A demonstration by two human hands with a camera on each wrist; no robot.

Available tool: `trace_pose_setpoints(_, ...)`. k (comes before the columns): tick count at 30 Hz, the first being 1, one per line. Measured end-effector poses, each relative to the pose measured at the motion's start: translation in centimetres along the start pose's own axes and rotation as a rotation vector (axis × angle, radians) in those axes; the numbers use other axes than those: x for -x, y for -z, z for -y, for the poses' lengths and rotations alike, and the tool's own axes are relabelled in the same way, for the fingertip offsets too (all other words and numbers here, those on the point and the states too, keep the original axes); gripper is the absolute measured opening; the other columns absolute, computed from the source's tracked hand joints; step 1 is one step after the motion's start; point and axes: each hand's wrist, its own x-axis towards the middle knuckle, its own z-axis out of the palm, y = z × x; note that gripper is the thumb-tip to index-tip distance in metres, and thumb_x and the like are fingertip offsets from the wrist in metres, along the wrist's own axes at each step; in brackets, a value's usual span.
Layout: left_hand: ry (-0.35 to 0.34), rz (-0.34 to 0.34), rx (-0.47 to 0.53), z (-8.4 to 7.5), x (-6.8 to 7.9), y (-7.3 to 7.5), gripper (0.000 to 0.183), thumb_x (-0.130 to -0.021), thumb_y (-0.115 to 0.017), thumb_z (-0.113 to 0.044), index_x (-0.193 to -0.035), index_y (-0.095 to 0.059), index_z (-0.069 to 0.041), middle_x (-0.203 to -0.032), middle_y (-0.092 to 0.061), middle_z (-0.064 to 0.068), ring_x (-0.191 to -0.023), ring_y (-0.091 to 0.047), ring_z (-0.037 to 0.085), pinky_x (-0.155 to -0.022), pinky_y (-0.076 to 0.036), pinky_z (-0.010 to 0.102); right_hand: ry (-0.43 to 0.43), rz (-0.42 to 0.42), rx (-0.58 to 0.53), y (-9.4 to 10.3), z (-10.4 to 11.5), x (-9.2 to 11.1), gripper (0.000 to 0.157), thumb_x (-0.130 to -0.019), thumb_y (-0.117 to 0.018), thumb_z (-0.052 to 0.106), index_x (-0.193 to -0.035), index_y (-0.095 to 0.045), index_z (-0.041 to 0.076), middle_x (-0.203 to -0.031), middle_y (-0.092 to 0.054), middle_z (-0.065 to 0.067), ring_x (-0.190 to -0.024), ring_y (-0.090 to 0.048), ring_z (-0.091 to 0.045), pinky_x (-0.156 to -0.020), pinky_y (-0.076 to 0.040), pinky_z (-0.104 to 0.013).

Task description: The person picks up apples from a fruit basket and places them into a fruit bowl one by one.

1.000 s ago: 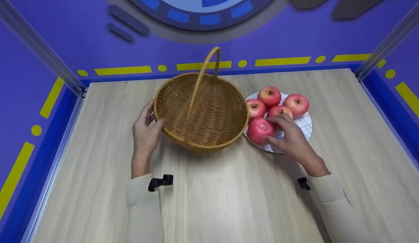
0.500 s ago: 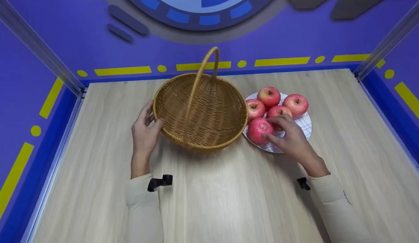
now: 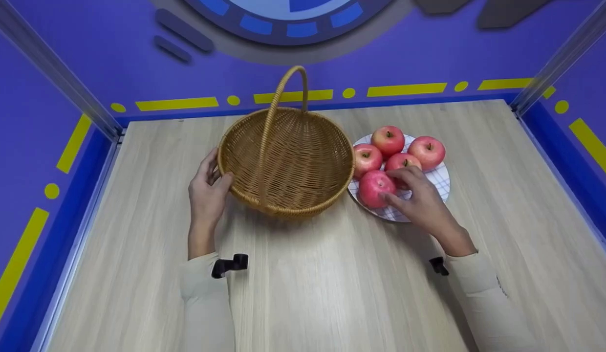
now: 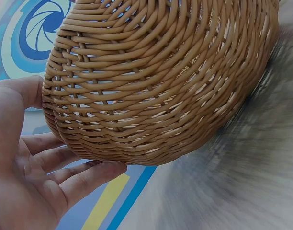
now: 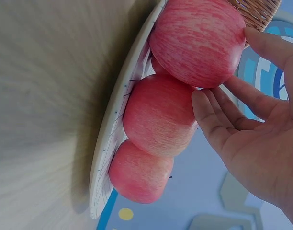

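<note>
My left hand (image 3: 206, 195) grips the left side of a brown wicker basket (image 3: 303, 181), thumb at the rim and fingers along the outer wall. In the left wrist view those fingers (image 4: 84, 179) lie against the woven side of the basket (image 4: 161, 91). The basket's arched handle (image 3: 271, 117) stands up, and no item shows inside. Over a plate (image 3: 442, 183) to the right, my right hand (image 3: 422, 200) pinches the nearest red apple (image 3: 376, 188) between thumb and fingers. The right wrist view shows this apple (image 5: 199, 40) against another apple (image 5: 158, 115).
Several more apples, among them one at the back (image 3: 388, 140) and one at the right (image 3: 426, 152), lie on the checked plate. The basket's right rim is close to the plate. A purple panel (image 3: 405, 58) borders the back of the wooden table (image 3: 303, 293).
The basket has shifted slightly left and its handle leans further left, with my left hand moving along. My right hand stays at the same apple.
</note>
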Motion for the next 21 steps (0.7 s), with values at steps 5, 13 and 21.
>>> trace_pose_setpoints(5,0.006,0.003,0.001,0.0,0.1,-0.1,0.069,-0.097,-0.063,-0.013,-0.163,-0.043,-0.009,-0.160,-0.049,0.009,-0.140,-0.054,0.028,-0.111,-0.050,0.042,0.010,-0.006,0.004,0.1,0.0,0.1,0.051,-0.086,-0.087,0.002,-0.132,-0.065,-0.005,-0.129,-0.063,-0.018,-0.118,-0.060,-0.031,-0.100,-0.046,-0.024)
trace_pose_setpoints(13,0.006,-0.023,-0.039,-0.1,0.2,-0.1,0.068,-0.100,-0.063,-0.014,-0.164,-0.040,-0.010,-0.162,-0.048,0.008,-0.144,-0.050,0.025,-0.118,-0.043,0.039,0.033,-0.044,0.009,0.3,0.3,-0.1,0.050,-0.085,-0.086,-0.003,-0.131,-0.065,-0.007,-0.125,-0.064,-0.018,-0.113,-0.064,-0.029,-0.096,-0.054,-0.027)
trace_pose_setpoints(21,-0.021,-0.064,-0.145,-0.5,0.7,0.0,0.072,-0.102,-0.064,-0.026,-0.167,-0.035,-0.013,-0.167,-0.040,0.003,-0.152,-0.038,0.024,-0.123,-0.034,0.048,0.087,-0.064,0.002,0.8,0.9,-1.1,0.049,-0.088,-0.086,0.005,-0.131,-0.066,-0.004,-0.128,-0.066,-0.017,-0.115,-0.064,-0.032,-0.095,-0.058,-0.040)
